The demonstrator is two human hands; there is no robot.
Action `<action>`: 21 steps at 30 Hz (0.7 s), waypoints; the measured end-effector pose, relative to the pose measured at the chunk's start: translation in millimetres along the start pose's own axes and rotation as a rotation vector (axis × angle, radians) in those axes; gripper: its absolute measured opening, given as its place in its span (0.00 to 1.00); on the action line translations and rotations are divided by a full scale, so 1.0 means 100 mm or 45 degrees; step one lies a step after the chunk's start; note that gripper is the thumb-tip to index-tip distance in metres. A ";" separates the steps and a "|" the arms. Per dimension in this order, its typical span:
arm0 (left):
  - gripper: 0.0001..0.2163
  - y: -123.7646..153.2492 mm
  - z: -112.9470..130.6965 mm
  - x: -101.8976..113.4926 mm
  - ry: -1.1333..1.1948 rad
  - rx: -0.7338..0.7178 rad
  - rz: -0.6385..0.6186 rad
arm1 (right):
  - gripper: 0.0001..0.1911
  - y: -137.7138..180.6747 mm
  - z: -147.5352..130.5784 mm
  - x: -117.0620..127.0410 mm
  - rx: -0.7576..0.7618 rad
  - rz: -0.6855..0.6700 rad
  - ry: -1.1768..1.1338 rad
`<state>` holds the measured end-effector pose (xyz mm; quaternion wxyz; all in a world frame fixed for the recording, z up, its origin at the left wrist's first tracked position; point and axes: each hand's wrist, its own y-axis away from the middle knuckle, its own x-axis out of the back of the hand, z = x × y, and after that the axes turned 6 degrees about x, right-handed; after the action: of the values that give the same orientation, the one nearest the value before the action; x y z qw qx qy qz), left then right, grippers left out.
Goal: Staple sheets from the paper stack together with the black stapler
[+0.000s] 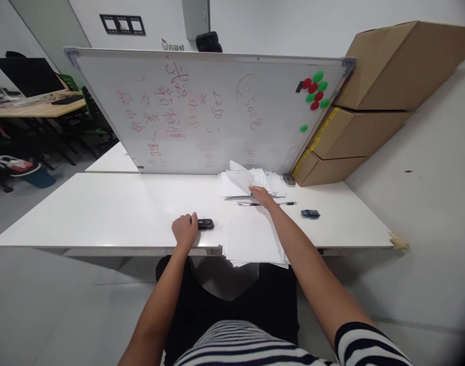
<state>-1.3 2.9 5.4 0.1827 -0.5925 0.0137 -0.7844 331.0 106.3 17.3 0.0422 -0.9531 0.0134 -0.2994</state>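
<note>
My left hand (pixel 185 229) rests near the front edge of the white table (pixel 103 213), fingers curled on the end of a small black stapler (pixel 205 224). My right hand (pixel 261 194) reaches forward to a loose pile of printed papers (pixel 248 182) at the foot of the whiteboard and grips a sheet there. A stack of white sheets (pixel 251 241) lies under my right forearm and hangs over the table's front edge. A black pen (pixel 288 204) lies just right of my right hand.
A whiteboard (pixel 205 112) with red writing and red and green magnets (pixel 315 91) leans at the table's back. Cardboard boxes (pixel 373 101) stack up at the right. A small dark object (pixel 310 214) lies right of the papers. A desk with a monitor (pixel 26 76) stands far left.
</note>
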 end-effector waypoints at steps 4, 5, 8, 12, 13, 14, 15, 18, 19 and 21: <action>0.22 0.01 0.00 0.00 0.002 0.005 0.004 | 0.26 -0.08 -0.06 0.04 0.031 -0.073 0.125; 0.22 0.01 0.00 0.01 0.005 0.004 0.006 | 0.25 -0.10 -0.09 0.05 0.042 -0.098 0.163; 0.23 0.01 0.00 0.00 0.022 -0.002 0.003 | 0.24 -0.18 -0.21 0.03 0.079 -0.178 0.292; 0.23 0.01 0.00 0.00 0.041 0.005 -0.002 | 0.19 -0.26 -0.37 -0.04 0.115 -0.273 0.466; 0.23 0.00 0.00 0.01 0.038 0.008 -0.006 | 0.18 -0.27 -0.41 -0.04 0.119 -0.293 0.502; 0.23 0.00 0.00 0.01 0.034 0.012 -0.013 | 0.17 -0.29 -0.44 -0.05 0.120 -0.313 0.535; 0.23 0.00 0.00 0.01 0.032 0.017 -0.019 | 0.16 -0.30 -0.47 -0.04 0.119 -0.333 0.565; 0.23 0.00 0.00 0.02 0.041 0.027 -0.028 | 0.15 -0.33 -0.54 0.02 0.090 -0.398 0.641; 0.23 0.01 0.00 0.02 0.044 0.033 -0.027 | 0.15 -0.34 -0.56 0.04 0.069 -0.426 0.663; 0.23 0.01 0.00 0.02 0.050 0.039 -0.031 | 0.16 -0.37 -0.60 0.09 0.014 -0.484 0.700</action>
<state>-1.3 1.5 7.6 0.1818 -0.5743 -0.0021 -0.7982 304.0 138.1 74.9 -0.0145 -0.8219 -0.1554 -0.5478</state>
